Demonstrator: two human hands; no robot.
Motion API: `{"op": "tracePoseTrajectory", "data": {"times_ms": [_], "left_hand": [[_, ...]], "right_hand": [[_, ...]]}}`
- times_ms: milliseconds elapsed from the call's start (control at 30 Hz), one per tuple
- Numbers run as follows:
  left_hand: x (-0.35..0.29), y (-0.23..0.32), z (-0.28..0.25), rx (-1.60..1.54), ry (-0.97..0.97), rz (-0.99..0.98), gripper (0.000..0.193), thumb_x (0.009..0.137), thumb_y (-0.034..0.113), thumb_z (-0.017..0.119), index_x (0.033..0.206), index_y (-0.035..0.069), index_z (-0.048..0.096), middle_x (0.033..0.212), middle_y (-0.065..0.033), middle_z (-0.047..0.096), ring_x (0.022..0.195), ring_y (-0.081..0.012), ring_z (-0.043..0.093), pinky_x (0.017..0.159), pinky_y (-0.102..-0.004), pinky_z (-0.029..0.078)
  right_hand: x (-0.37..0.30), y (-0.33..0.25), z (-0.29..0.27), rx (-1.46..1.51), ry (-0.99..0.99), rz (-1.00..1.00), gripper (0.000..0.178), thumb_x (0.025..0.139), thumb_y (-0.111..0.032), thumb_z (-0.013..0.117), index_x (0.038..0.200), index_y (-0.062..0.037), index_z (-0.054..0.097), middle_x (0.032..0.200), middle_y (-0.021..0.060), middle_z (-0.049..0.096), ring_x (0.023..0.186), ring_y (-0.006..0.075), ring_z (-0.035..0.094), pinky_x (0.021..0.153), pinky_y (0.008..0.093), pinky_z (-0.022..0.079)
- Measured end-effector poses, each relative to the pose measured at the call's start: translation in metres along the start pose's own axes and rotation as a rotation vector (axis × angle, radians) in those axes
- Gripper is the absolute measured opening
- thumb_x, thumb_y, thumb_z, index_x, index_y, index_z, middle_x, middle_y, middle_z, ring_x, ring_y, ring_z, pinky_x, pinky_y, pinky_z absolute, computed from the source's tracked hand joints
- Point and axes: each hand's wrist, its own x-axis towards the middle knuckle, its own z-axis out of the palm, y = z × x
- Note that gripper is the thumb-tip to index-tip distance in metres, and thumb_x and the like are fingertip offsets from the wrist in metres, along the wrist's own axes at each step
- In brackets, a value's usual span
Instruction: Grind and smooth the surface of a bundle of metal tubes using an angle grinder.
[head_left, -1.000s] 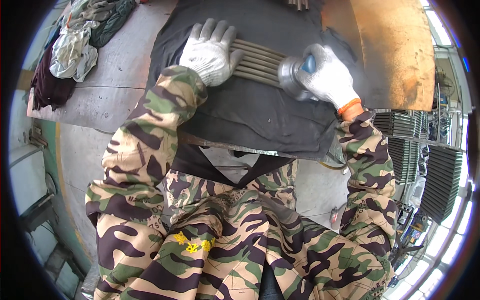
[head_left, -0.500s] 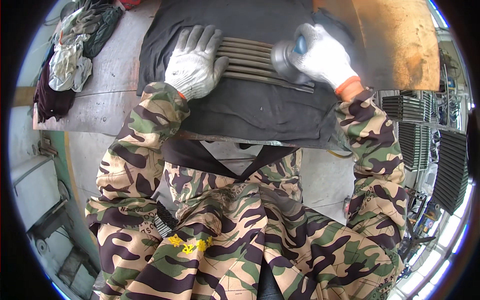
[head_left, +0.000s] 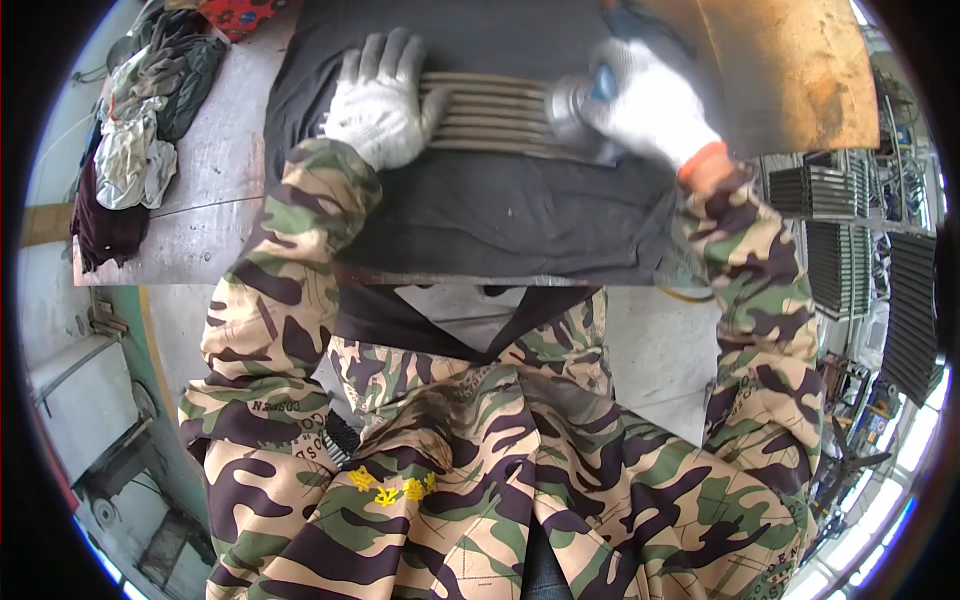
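Several slim, dull metal rods [head_left: 490, 115] lie side by side on a dark cloth [head_left: 480, 215] across the table. My left hand [head_left: 380, 105], in a white and grey work glove, rests flat over their left ends, fingers spread and thumb along the rods. My right hand [head_left: 655, 105], gloved in white with an orange cuff, is closed round a rounded grey tool [head_left: 570, 110] with a blue part showing at the fingers. That tool sits against the right part of the rods and hides their ends. Motion blurs it, so its exact kind is unclear.
A heap of crumpled cloths and old gloves [head_left: 135, 150] lies on the table's left side. Rusty brown board or sheet [head_left: 800, 75] covers the far right. Beyond it stand racks of stacked dark ribbed parts [head_left: 835, 265]. The table's near edge runs just before my body.
The rods have shifted slightly and now look blurred, with the nearest ones lying more level. My left hand's fingers have spread a little. My right hand still grips the tool at the right end.
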Motion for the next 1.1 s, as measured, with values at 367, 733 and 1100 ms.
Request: {"op": "tracePoseTrajectory", "data": {"times_ms": [367, 733, 1100], "left_hand": [[-0.019, 0.011, -0.022, -0.035, -0.224, -0.043, 0.064, 0.103, 0.043, 0.052, 0.150, -0.001, 0.049, 0.155, -0.0240, 0.048, 0.147, -0.0437, 0.040, 0.124, -0.0547, 0.026], [-0.025, 0.014, -0.025, -0.055, -0.093, -0.081, 0.061, 0.098, 0.038, 0.059, 0.145, -0.001, 0.053, 0.148, -0.0219, 0.055, 0.145, -0.0385, 0.044, 0.123, -0.0525, 0.030], [-0.007, 0.010, 0.007, -0.162, 0.108, -0.054, 0.054, 0.087, 0.033, 0.068, 0.127, -0.002, 0.061, 0.125, -0.0136, 0.060, 0.119, -0.0315, 0.054, 0.107, -0.0452, 0.042]], "right_hand": [[0.002, -0.011, 0.007, 0.005, 0.009, -0.052, 0.035, 0.087, -0.039, 0.070, 0.114, -0.0163, 0.066, 0.112, 0.0152, 0.066, 0.101, 0.0386, 0.068, 0.089, 0.0472, 0.057], [0.005, -0.028, 0.015, 0.063, 0.027, -0.162, 0.040, 0.086, -0.041, 0.072, 0.116, -0.0144, 0.066, 0.117, 0.0169, 0.066, 0.111, 0.0390, 0.067, 0.094, 0.0465, 0.056], [0.015, -0.032, 0.005, 0.001, 0.044, -0.158, 0.035, 0.084, -0.039, 0.073, 0.110, -0.0158, 0.067, 0.106, 0.0160, 0.066, 0.098, 0.0394, 0.069, 0.088, 0.0477, 0.057]]}}
